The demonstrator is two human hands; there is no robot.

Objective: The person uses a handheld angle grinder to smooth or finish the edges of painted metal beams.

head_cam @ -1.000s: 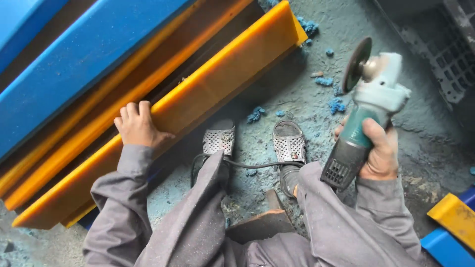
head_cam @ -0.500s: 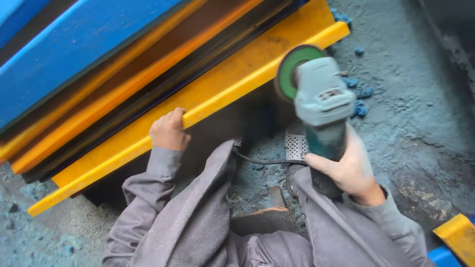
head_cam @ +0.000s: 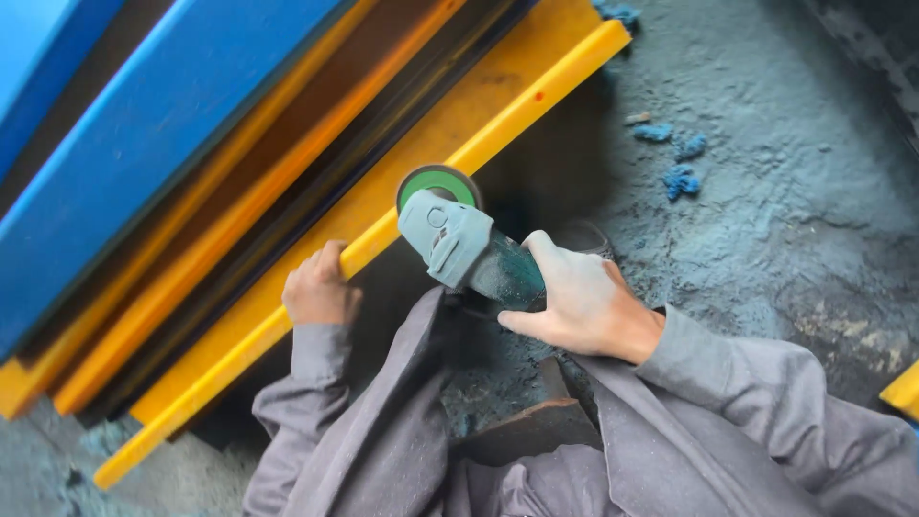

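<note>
One angle grinder (head_cam: 469, 247), grey-headed with a dark green body, was found at the centre of the view, its round green-faced disc (head_cam: 437, 184) lying against the near edge of a long yellow panel (head_cam: 498, 115). Whether the disc was actually touching the panel edge could not be confirmed. The right hand (head_cam: 579, 302) was closed around the grinder's body, fingers wrapped over the top and thumb underneath. The left hand (head_cam: 319, 290) was clamped on the same yellow edge, just left of the disc, fingers curled over the lip and out of sight beyond it.

The yellow panel ran diagonally from lower left to upper right. Stacked beyond it were a dark strip, further orange-yellow boards (head_cam: 239, 191) and a broad blue panel (head_cam: 163, 144) at upper left. Both arms wore grey sleeves (head_cam: 747, 402), and grey trousers filled the lower part of the view. One sandal (head_cam: 586, 233) showed partly behind the right hand.

The floor (head_cam: 766, 220) was rough grey concrete coated in bluish dust, with several small blue shavings (head_cam: 675, 158) lying well apart from the grinder at upper right. A second yellow piece (head_cam: 905, 388) showed at the right margin.
</note>
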